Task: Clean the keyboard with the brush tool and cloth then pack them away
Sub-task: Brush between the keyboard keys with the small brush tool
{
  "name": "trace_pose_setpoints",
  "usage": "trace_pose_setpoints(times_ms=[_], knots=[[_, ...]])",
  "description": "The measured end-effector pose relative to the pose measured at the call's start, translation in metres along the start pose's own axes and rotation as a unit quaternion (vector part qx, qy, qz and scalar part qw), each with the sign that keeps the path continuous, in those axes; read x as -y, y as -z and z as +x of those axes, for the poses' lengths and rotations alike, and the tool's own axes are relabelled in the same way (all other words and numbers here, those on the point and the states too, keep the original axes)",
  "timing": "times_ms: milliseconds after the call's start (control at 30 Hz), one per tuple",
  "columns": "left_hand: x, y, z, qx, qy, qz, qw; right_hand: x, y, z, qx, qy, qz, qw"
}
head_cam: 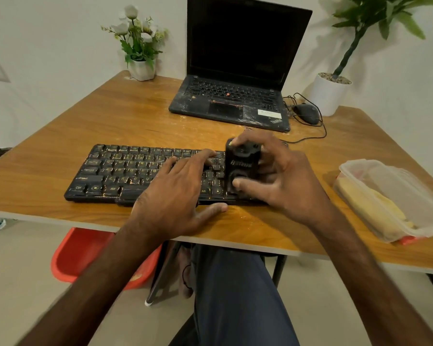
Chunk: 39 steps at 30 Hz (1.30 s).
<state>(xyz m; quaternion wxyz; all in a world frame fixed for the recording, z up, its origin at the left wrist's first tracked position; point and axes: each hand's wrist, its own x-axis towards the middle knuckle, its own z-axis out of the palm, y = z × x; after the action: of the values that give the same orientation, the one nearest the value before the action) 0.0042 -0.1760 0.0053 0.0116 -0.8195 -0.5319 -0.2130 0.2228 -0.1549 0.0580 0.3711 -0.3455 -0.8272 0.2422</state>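
Seen from the head camera, the right grip (285, 181) is grasping the black brush tool (241, 166), forefinger curling over its top and thumb pressing its lower face, upright over the right end of the keyboard (115, 171) near the tabletop's (125, 116) front edge. The left grip (175, 196) is lying flat and released on the middle keys. Brushing likely goes best row by row, lightly, with that hand bracing firmly. The yellow cloth (375, 206) is sitting in the container (360, 166) at right.
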Motion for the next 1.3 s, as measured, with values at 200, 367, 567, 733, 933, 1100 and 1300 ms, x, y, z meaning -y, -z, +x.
trace_pose_setpoints(times_ms=[200, 367, 567, 733, 933, 1100, 1300], knots=[[0.001, 0.000, -0.001, 0.007, 0.000, -0.001, 1.000, 0.000, 0.001, -0.004, -0.012, 0.015, -0.066, 0.998], [0.003, -0.002, 0.001, 0.008, -0.002, 0.005, 1.000, 0.007, -0.008, -0.013, 0.001, 0.032, -0.024, 0.999], [0.001, 0.000, 0.000, 0.010, 0.000, 0.002, 1.000, -0.007, 0.001, -0.011, -0.065, 0.007, -0.097, 0.993], [0.002, 0.000, -0.001, -0.002, -0.007, 0.004, 1.000, 0.002, -0.013, -0.013, -0.020, 0.039, -0.052, 0.998], [0.002, -0.001, 0.000, 0.011, -0.003, 0.003, 1.000, -0.008, -0.004, 0.002, -0.063, 0.004, -0.120, 0.991], [0.004, -0.002, 0.000, 0.011, -0.002, -0.002, 1.000, 0.005, -0.012, -0.021, -0.024, 0.022, -0.043, 0.999], [0.002, 0.000, 0.000, 0.014, -0.003, 0.001, 1.000, -0.004, 0.001, -0.033, -0.112, -0.025, -0.076, 0.990]])
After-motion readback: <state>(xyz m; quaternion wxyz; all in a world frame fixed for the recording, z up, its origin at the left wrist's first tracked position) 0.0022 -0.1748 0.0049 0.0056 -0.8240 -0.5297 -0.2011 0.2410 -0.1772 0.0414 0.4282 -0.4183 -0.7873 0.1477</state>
